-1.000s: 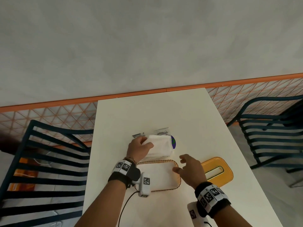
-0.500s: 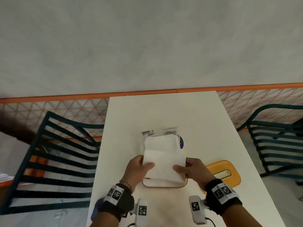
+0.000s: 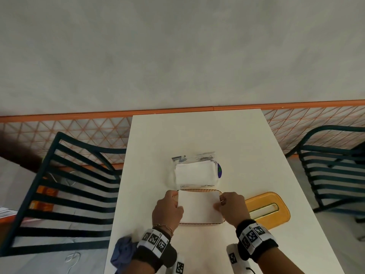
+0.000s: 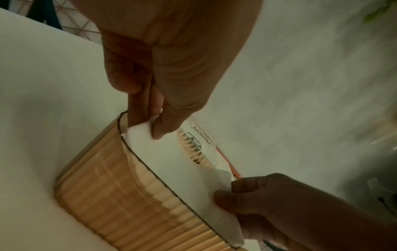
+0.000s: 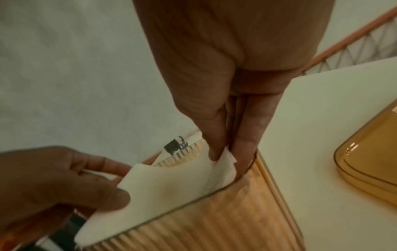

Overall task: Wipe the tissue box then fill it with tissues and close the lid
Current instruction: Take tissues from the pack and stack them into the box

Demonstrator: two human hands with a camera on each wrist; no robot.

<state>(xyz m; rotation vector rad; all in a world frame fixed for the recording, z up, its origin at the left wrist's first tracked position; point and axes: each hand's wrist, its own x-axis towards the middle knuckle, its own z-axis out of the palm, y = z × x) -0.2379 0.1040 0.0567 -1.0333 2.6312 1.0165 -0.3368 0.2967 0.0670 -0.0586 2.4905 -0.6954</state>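
Observation:
An amber ribbed tissue box stands open on the white table, and a flat stack of white tissues lies in its mouth. My left hand pinches the stack's left edge, thumb on top, fingers down inside the box wall. At the opposite edge my right hand pinches it the same way. The tissues sag between both hands at rim level. The amber slotted lid lies flat on the table right of the box.
A clear plastic pack of more tissues lies just behind the box. A blue cloth sits at the table's near left edge. Dark slatted chairs stand on both sides of the table, and a grey wall rises behind it.
My left hand lifted a tissue stack off the pack, my right hand took its other edge, and together they brought it down into the open box.

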